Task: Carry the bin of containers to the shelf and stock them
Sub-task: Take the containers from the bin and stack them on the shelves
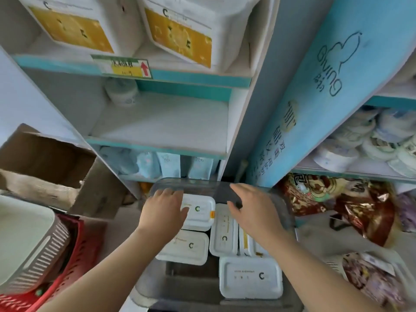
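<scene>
The grey plastic bin (290, 212) sits by the shelves, so I think stocking is starting. The left hand (163, 207) lays flat fingers on a white lidded box (200, 210). The right hand (252, 212) hangs loose beside it, holding nothing. Next, grip that box and lift it to the bare white shelf board (162, 122) above the fingers.

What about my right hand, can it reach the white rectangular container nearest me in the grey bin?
Probably yes: the white rectangular container lies uncovered, and the open right hand hovers nearby.

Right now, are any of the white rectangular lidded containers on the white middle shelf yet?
No: the white middle shelf holds only a small round white jar; the containers lie in the grey plastic bin.
</scene>
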`<act>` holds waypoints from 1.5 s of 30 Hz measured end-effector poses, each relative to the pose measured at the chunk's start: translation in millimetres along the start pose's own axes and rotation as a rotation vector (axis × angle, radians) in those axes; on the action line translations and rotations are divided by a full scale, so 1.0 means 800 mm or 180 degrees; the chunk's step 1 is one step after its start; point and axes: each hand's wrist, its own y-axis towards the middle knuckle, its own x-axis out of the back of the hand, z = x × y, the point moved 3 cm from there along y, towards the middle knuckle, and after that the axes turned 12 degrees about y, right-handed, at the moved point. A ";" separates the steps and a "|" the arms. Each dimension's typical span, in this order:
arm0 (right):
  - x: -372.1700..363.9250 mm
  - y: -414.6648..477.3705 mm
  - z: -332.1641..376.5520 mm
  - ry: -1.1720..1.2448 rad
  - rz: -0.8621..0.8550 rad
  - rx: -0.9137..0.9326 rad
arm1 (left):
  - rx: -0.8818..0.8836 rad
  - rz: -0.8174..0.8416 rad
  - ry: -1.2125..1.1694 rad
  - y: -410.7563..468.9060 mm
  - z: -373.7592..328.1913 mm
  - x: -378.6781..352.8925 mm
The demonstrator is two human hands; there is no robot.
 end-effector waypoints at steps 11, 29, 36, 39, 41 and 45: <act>-0.162 0.023 -0.093 0.0223 0.0738 -0.0572 | 0.0625 0.1017 -0.0386 0.050 0.023 -0.166; -0.217 0.024 -0.107 0.0914 0.0570 -0.0954 | 0.0781 0.1076 -0.0882 0.055 0.038 -0.193; -0.139 -0.004 -0.057 0.0806 0.0376 -0.0593 | 0.0707 0.0675 -0.1239 0.008 0.048 -0.113; -0.096 -0.013 -0.021 0.0663 0.0285 -0.0311 | 0.0768 0.0511 -0.1500 -0.017 0.059 -0.071; -0.074 -0.013 0.001 0.0663 0.0200 -0.0081 | 0.0775 0.0295 -0.1673 -0.030 0.068 -0.043; -0.044 0.000 0.041 0.0803 -0.0018 0.0216 | 0.0754 -0.0224 -0.1822 -0.046 0.089 0.017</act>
